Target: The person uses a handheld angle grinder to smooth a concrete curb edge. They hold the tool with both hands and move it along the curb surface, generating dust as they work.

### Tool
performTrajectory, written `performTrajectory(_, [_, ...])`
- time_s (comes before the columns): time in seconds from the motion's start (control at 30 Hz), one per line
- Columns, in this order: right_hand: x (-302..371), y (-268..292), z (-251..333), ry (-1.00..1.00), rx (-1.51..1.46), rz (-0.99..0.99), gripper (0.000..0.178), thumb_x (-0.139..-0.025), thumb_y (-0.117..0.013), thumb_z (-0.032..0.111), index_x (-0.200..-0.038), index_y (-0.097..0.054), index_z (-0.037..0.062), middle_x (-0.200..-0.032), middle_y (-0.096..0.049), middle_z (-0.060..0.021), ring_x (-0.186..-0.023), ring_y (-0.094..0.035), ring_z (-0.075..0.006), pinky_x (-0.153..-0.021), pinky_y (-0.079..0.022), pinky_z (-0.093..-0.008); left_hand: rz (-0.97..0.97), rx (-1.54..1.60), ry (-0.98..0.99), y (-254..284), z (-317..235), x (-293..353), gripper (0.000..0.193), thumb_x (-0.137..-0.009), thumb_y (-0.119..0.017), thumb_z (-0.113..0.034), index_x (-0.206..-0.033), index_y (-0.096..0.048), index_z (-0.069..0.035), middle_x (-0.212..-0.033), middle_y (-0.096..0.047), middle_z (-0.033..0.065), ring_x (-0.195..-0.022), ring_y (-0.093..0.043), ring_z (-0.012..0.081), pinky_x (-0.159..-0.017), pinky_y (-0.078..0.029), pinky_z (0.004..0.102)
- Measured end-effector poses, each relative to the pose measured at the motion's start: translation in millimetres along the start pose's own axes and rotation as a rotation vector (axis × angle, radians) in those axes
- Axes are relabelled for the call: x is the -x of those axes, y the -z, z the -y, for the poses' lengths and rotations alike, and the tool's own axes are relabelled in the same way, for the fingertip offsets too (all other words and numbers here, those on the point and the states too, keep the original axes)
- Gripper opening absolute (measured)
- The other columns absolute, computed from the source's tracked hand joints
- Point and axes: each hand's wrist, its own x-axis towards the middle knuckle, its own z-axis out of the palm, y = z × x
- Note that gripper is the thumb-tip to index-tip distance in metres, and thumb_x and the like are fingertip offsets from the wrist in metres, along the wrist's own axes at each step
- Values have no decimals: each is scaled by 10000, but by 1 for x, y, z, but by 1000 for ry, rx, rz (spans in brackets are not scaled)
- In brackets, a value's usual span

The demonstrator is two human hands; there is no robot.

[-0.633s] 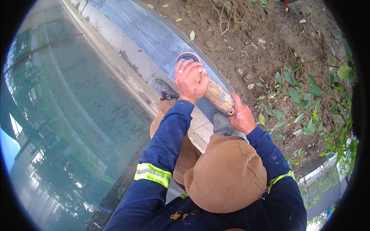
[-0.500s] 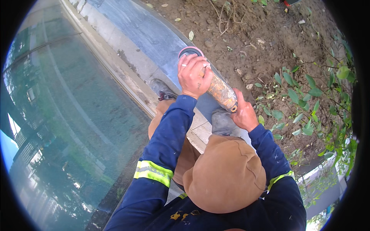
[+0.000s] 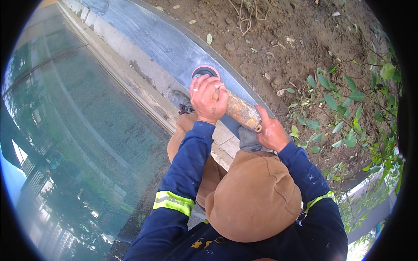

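Both my hands are closed on an angle grinder [image 3: 240, 111] with a worn, orange-stained body. My left hand [image 3: 208, 101] wraps the head end, just behind a dark round disc [image 3: 206, 71] with a pink rim. At the rear end of the body is my right hand [image 3: 273, 134], its fingers partly hidden beneath the tool. The disc rests over a long blue-grey stone slab [image 3: 167, 41], whose surface carries whitish dust and streaks. Whether the disc is spinning I cannot tell.
A glass pane [image 3: 96, 126] with reflections runs along the left, beside a pale ledge [image 3: 130, 61]. Bare soil [image 3: 283, 48] borders the slab on the right, with leafy branches [image 3: 344, 104] near my right arm. My boots [image 3: 180, 100] stand by the slab.
The grinder and both hands have shifted toward me and slightly left along the slab. More of the pink-rimmed disc shows. Both hands keep their hold.
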Motion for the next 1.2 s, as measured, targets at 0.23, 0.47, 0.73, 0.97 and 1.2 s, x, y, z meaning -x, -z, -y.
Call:
performTrajectory(0.23, [1, 8, -14, -2, 26, -62, 806, -715, -616, -29, -1467, -365, 114, -905, -676, -337, -881, -647, -545, -781, -509, -608, -18, 51, -40, -16, -10, -13, 103, -743, -698, -80, -838, -716, -113, -945, -738, 43, -1021, -682, 322, -1051, -434, 485])
performTrajectory(0.47, [-29, 7, 1, 23, 28, -103, 781, -728, -630, -14, -1456, -375, 105, -898, -679, -336, -891, -646, -547, -796, -511, -602, -31, 53, -73, -16, 13, -45, 84, -732, -712, -105, -815, -708, -108, -935, -740, 43, -994, -685, 293, -1050, -435, 479])
performTrajectory(0.73, [-14, 5, -9, 32, 5, -62, 792, -732, -660, -19, -1462, -378, 104, -932, -684, -336, -899, -652, -537, -790, -522, -587, -37, 50, -22, -13, 3, -20, 80, -746, -710, -104, -825, -726, -113, -954, -748, 49, -1017, -691, 293, -1054, -444, 481])
performTrajectory(0.97, [-43, 14, 9, 127, 34, -49, 808, -729, -658, -73, -1464, -361, 84, -1076, -692, -317, -1027, -653, -527, -836, -551, -545, -142, 61, 41, -7, 18, -33, 76, -719, -713, -123, -794, -719, -115, -932, -743, 32, -1008, -693, 255, -1056, -449, 469])
performTrajectory(1.2, [-47, 0, 24, 91, 138, 80, 868, -702, -690, -53, -1488, -345, 75, -1048, -692, -322, -1031, -676, -508, -834, -563, -517, -242, 6, 127, 15, 34, -6, 51, -718, -721, -130, -763, -703, -114, -910, -736, 19, -988, -690, 238, -1030, -465, 457])
